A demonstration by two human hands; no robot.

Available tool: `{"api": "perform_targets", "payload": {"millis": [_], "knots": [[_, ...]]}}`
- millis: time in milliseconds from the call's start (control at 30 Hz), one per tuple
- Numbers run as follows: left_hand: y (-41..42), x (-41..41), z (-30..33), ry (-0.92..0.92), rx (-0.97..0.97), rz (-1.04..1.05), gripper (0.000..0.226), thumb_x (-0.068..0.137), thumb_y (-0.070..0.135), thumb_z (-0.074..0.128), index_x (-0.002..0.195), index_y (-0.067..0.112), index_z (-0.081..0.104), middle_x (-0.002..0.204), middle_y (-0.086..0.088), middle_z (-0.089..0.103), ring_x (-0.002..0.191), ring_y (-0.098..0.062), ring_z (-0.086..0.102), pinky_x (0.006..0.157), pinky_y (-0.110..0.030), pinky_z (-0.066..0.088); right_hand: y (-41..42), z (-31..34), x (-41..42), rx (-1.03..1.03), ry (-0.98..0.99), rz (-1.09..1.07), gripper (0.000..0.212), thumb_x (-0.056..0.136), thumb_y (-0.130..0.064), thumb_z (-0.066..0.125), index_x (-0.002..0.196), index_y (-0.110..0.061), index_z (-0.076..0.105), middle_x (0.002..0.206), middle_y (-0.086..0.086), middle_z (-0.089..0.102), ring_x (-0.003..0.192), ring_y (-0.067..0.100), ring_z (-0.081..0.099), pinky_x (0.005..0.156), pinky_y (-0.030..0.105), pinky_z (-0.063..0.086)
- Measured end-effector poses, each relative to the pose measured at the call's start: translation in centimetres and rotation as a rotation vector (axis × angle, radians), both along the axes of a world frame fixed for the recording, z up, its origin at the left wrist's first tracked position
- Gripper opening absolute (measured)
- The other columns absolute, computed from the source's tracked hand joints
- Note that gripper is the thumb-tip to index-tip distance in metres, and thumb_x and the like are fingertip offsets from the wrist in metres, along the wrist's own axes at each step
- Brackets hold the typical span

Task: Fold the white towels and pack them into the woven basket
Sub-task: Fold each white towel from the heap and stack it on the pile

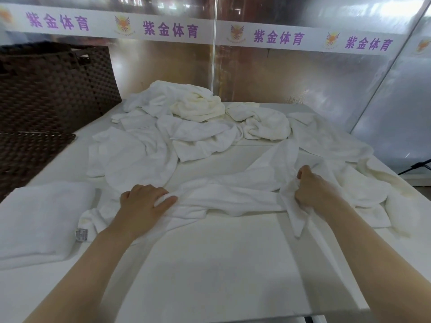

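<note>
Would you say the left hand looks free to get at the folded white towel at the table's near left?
Probably yes: the folded white towel lies just left of the left hand, nothing between; it must first release the stretched towel.

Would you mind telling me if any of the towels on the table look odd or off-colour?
Yes. One crumpled towel at the back of the pile looks cream-yellow beside the whiter ones, and another towel at the right table edge shows yellowish patches. Nothing looks torn or spilled.
</note>
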State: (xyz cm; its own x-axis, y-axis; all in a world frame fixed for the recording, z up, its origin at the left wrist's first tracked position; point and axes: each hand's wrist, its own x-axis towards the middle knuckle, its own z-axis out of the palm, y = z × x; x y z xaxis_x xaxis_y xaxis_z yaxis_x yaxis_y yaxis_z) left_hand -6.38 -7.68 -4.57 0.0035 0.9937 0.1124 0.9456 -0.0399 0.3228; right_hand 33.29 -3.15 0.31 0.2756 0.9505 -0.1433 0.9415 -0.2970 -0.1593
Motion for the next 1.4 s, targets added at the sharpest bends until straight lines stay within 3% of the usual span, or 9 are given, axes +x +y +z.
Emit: {"api": "perform_targets", "payload": {"millis": [100,200,400,700,900,1067,1200,1300,1400], "knots": [[-1.2,-0.1,0.1,-0.357,0.13,0.078,0.053,0.097,0.051,0.034,0.083,0.016,0.071,0.093,0.004,0.064,0.093,-0.021,0.058,0.08,-0.036,0.041,1.3,-0.4,0.1,0.033,0.177,-0.016,0.054,0.088,-0.018,0.057,0.136,-0.015,0.035,0.122,0.009,0.055,0.1,0.029,0.056,0.079,0.036,0.044],[-1.3,-1.1,0.0,-0.312,0.086,0.149,0.017,0.095,0.018,0.05,0.102,0.019,0.065,0.114,0.0,0.058,0.103,-0.023,0.056,0.083,-0.033,0.04,2.9,-0.5,-0.3,0.106,0.5,-0.117,0.052,0.091,-0.04,0.058,0.133,-0.011,0.046,0.121,0.009,0.06,0.093,0.024,0.057,0.078,0.035,0.045],[-0.8,-2.9,1.5,-0.456,0.089,0.197,0.039,0.091,0.001,0.043,0.113,0.028,0.061,0.124,0.003,0.063,0.097,-0.014,0.058,0.079,-0.027,0.042,4.7,-0.7,-0.2,0.244,0.446,-0.12,0.044,0.093,-0.036,0.057,0.132,-0.016,0.052,0.122,0.008,0.063,0.097,0.027,0.056,0.077,0.03,0.038],[1.4,-5.1,9.3,-0.478,0.656,0.225,0.024,0.098,0.009,0.039,0.109,0.02,0.058,0.095,0.01,0.061,0.067,0.004,0.049,0.064,-0.015,0.035,5.2,4.8,-1.8,0.576,0.996,-0.214,0.012,0.07,-0.026,0.053,0.073,-0.016,0.047,0.072,0.006,0.044,0.071,0.022,0.043,0.066,0.036,0.033],[2.7,-4.8,11.2,-0.788,0.217,0.25,0.043,0.087,0.004,0.034,0.101,0.032,0.063,0.106,0.002,0.06,0.086,-0.015,0.054,0.076,-0.03,0.043,5.0,6.1,-1.7,0.374,1.362,-0.181,0.022,0.087,-0.021,0.069,0.105,-0.009,0.069,0.107,0.008,0.072,0.099,0.026,0.067,0.091,0.039,0.054],[1.0,-5.8,11.7,-0.762,0.193,0.203,0.038,0.09,0.006,0.049,0.107,0.037,0.061,0.119,0.002,0.059,0.105,-0.02,0.057,0.09,-0.039,0.05,5.2,5.4,0.1,0.539,1.317,-0.229,0.017,0.087,0.0,0.062,0.082,-0.016,0.057,0.088,0.009,0.06,0.084,0.027,0.057,0.073,0.035,0.048],[0.5,-5.7,10.8,-0.687,0.18,0.228,0.018,0.091,0.022,0.062,0.101,0.037,0.06,0.116,0.002,0.058,0.096,-0.023,0.06,0.089,-0.048,0.053,5.7,4.4,1.6,0.586,1.291,-0.256,0.05,0.094,-0.011,0.056,0.141,-0.017,0.041,0.143,0.016,0.045,0.103,0.025,0.057,0.081,0.033,0.05],[0.2,-4.5,9.8,-0.671,0.203,0.215,0.012,0.09,0.023,0.065,0.093,0.033,0.059,0.098,0.013,0.059,0.097,-0.022,0.058,0.086,-0.044,0.052,4.7,3.6,1.3,0.386,0.783,-0.201,0.072,0.098,-0.036,0.054,0.156,-0.019,0.013,0.155,0.014,0.032,0.128,0.033,0.045,0.103,0.042,0.038],[-0.1,-2.6,8.8,-0.593,0.203,0.164,0.014,0.09,0.023,0.066,0.09,0.033,0.057,0.092,0.018,0.056,0.081,-0.007,0.053,0.068,-0.024,0.042,2.2,2.7,0.5,0.315,0.336,0.018,0.057,0.096,-0.044,0.055,0.142,-0.013,0.04,0.143,0.014,0.048,0.124,0.033,0.051,0.098,0.038,0.041]]}}
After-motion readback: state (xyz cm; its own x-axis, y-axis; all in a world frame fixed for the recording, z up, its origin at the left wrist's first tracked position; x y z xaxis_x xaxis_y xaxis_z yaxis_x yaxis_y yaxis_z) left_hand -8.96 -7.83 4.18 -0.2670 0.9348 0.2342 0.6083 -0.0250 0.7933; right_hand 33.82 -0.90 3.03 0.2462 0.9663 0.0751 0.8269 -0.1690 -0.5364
